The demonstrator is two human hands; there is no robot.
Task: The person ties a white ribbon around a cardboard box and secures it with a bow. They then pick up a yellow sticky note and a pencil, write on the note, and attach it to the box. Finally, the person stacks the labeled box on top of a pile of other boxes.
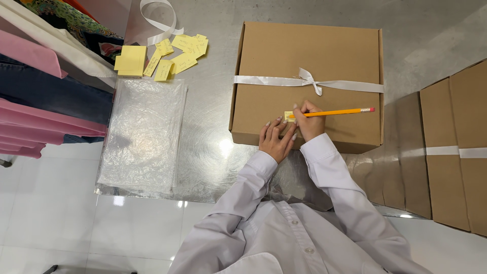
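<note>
Steel table (213, 157), cardboard box (309, 56), plastic bags (142, 137), notes (175, 56)

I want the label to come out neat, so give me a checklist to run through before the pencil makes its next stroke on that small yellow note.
1. Small yellow note lies flat on the cardboard box: ok.
2. Left hand steadies the lid beside the note, fingertips at its edge: ok.
3. Right hand has a grip on the orange pencil, tip end at the note: ok.
4. Pencil point sharp: cannot tell, hidden by the fingers.
5. White ribbon with its bow sits apart from the note, not in the way: ok.
6. Box rests fully on the metal table: ok.
</note>
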